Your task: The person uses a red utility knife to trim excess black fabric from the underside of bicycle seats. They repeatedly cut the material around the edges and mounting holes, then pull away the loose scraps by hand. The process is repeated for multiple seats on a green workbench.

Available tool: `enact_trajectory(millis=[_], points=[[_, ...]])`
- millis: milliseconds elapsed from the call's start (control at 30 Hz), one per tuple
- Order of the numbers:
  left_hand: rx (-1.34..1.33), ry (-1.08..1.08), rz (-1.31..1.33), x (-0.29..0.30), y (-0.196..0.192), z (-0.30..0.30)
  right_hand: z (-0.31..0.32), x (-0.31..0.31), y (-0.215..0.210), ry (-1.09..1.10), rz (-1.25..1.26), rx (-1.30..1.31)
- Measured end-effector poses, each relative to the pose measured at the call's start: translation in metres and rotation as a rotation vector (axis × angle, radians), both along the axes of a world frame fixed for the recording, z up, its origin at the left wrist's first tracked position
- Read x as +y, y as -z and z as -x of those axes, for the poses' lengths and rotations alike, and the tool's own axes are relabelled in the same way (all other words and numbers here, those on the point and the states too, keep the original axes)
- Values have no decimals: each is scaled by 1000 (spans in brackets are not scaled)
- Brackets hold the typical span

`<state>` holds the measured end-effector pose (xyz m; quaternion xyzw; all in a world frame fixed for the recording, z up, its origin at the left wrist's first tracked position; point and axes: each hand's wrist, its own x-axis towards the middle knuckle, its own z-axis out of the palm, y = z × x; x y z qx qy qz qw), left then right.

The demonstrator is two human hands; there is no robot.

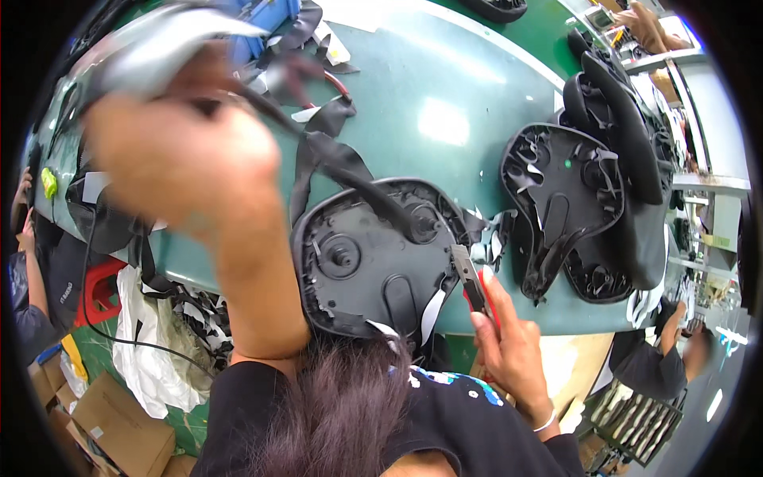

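My left hand (191,151) is raised at the upper left, smeared by motion and closed on a black strip of cover material (358,179). The strip stretches down from the hand to a black bicycle-saddle-shaped seat (362,270). That seat lies underside up on the table in front of me, with two round mounts and small white flaps at its rim. A blurred pale, shiny piece (167,56) shows above the left hand; I cannot make out what it is. In my right hand (513,346) is a red utility knife (477,290), its blade beside the seat's right edge.
Several more black seats (564,183) are stacked on the right of the green table (413,87). Black scraps and a blue bin (262,24) stand at the back left. White sacks (159,350) and cardboard boxes (123,421) lie at the lower left. Other people work at both sides.
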<state>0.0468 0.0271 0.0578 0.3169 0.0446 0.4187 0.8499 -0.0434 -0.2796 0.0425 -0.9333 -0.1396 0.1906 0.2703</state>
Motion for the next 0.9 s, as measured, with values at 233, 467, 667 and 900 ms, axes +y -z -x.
enact_trajectory(millis=[233, 467, 667, 900], points=[[-10, 194, -519, 10, -8, 62, 19, 4, 19, 371, -461, 274], [578, 1111, -1640, 44, 10, 153, -74, 63, 60, 334, -860, 17], [713, 818, -2204, -9, -19, 142, -84, 55, 64, 261, -845, 53], [753, 868, -2008, -36, 6, 130, -49, 10, 56, 313, -653, -142]])
